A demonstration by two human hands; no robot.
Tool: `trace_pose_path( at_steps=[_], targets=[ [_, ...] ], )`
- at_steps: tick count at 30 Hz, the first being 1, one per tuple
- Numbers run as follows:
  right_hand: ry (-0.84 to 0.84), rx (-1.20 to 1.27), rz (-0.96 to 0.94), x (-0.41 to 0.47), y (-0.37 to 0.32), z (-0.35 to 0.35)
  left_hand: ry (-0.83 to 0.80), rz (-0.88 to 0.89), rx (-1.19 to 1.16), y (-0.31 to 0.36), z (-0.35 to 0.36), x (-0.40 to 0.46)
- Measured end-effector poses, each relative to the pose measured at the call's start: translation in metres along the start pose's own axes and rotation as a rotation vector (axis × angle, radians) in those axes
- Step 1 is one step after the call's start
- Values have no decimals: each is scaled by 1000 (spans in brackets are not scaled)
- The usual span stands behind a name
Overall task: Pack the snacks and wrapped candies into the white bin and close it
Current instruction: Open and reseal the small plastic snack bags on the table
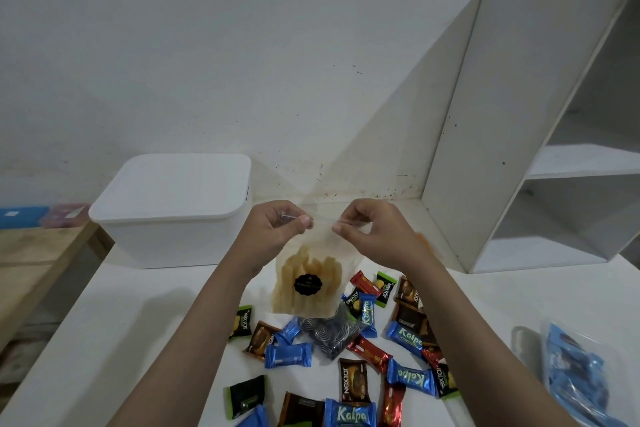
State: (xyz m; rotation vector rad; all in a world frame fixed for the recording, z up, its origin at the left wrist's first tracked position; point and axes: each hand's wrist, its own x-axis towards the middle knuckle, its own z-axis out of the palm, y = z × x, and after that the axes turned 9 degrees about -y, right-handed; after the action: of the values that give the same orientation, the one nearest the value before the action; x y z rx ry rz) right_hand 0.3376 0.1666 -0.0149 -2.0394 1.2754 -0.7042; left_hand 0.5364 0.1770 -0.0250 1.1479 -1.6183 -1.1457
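Note:
A clear bag of pale yellow crackers [306, 282] with a round black label hangs above the white table [138, 329]. My left hand [273, 230] pinches its top edge on the left and my right hand [367, 230] pinches it on the right. The white bin [173, 211] stands at the back left with its lid on. Several wrapped snacks lie scattered below the bag: blue Kalpa packs [350, 414], brown Nextar packs [352, 381], red ones [369, 352] and green ones [245, 395]. A clear bag of dark round candies [329, 334] lies among them.
A white shelf unit [540, 135] stands tilted at the back right on the table. A clear bag of blue-wrapped items [575, 378] lies at the right edge. A wooden bench [38, 253] with blue and pink things sits to the left, beyond the table.

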Motion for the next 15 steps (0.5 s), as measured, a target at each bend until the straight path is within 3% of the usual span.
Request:
trace_pose_path(
  at_steps=[6,12,15],
  targets=[
    [-25,-23,10,-8,4,-6,-130,-111,129,13,-3,-2],
    [-63,-96,-12,-15,2,-7,-191,-74,553,28,7,2],
    [-59,-126,-30,-17,1,-7,-214,-75,647,34,11,5]
  ],
)
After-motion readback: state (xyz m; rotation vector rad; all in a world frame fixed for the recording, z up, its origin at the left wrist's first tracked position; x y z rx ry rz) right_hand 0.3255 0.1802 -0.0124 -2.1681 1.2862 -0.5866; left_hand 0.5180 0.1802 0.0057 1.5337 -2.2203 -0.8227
